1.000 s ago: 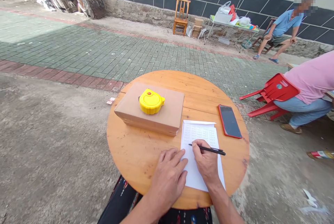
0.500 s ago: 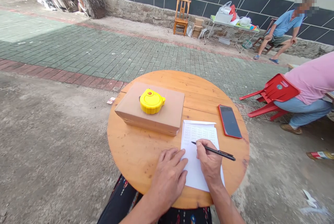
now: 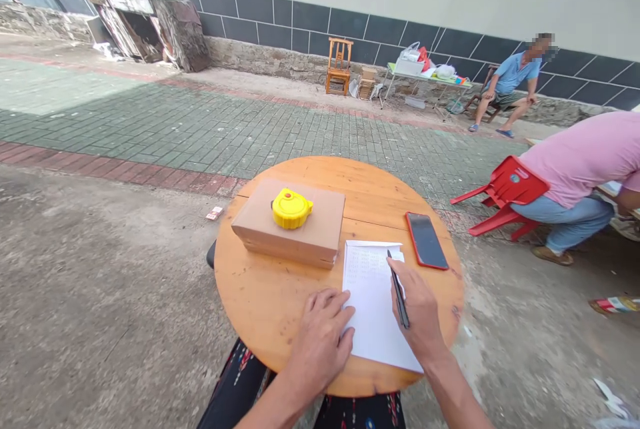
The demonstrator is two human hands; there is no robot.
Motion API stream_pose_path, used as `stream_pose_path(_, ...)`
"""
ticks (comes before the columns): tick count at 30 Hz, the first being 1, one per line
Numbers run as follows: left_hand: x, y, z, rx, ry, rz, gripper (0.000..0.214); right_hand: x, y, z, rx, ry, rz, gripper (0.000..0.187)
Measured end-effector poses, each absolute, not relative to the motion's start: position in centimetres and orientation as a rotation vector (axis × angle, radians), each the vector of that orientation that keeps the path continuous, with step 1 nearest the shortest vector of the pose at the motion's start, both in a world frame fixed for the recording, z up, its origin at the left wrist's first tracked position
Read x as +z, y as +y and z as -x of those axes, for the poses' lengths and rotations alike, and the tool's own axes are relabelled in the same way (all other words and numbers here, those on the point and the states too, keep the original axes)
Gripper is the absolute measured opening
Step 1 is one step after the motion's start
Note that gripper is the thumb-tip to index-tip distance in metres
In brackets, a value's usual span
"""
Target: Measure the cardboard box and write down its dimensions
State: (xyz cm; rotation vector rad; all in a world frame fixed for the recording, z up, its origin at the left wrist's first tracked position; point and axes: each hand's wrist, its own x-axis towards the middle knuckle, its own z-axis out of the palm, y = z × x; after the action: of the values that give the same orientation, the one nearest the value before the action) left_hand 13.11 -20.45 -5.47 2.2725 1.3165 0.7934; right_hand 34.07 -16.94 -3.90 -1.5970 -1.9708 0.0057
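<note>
Head view: the right hand (image 3: 420, 312) is closed around a slim black pen (image 3: 399, 289), whose tip points toward 12 o'clock and rests on the right part of a white sheet of paper with faint rows of writing (image 3: 370, 302). The sheet lies at about 5 o'clock on the round wooden table (image 3: 270, 295), taking the person's seat as 6 o'clock. The left hand (image 3: 320, 335) lies flat and open at 6 o'clock, its fingers loosely spread and their tips touching the sheet's left edge. At 10 o'clock sits a flat brown cardboard box (image 3: 323, 232), just beside the sheet's upper left corner, with a round yellow tape measure (image 3: 291, 208) on top. A red-cased smartphone (image 3: 426, 249) lies screen up at 2 o'clock, near the pen tip. Off the table at 3 o'clock, a person in a pink shirt (image 3: 580, 162) sits on a red plastic chair (image 3: 505, 192).
</note>
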Motion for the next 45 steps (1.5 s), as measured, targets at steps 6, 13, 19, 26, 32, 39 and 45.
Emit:
stream_pose_path(6,-5.9,-20.5,-13.1,0.813,1.306,-2.284,0.026,-4.4,-17.1,-36.4,-0.346,-2.485,1.697,0.054)
stream_pose_path(13,-5.7,-20.8,-13.0,0.827,1.302,-2.309,0.026,-6.5,-23.3,-38.0,-0.243,-1.904,1.763,0.039)
stream_pose_path(19,-5.9,-20.9,-13.1,0.814,1.322,-2.367,0.027,-11.9,-31.6,-37.8,-0.278,-1.537,1.732,0.031)
stream_pose_path(26,-5.2,-22.0,-12.6,0.808,1.331,-2.426,0.028,-19.7,-38.8,-39.4,-0.380,-1.672,1.896,0.031)
stream_pose_path(32,-5.0,-25.8,-6.3,0.904,1.513,-2.470,0.030,-19.4,-40.3,-41.0,-0.378,-1.653,2.010,0.033)
stream_pose_path(39,-10.0,-31.3,9.3,0.484,2.339,-2.279,0.044,-15.2,-41.4,-37.6,-0.379,-1.701,2.076,0.037)
stream_pose_path(45,-10.8,-37.9,9.7,0.109,2.365,-2.360,0.041,-13.9,-43.2,-34.1,-0.281,-1.998,1.945,0.032)
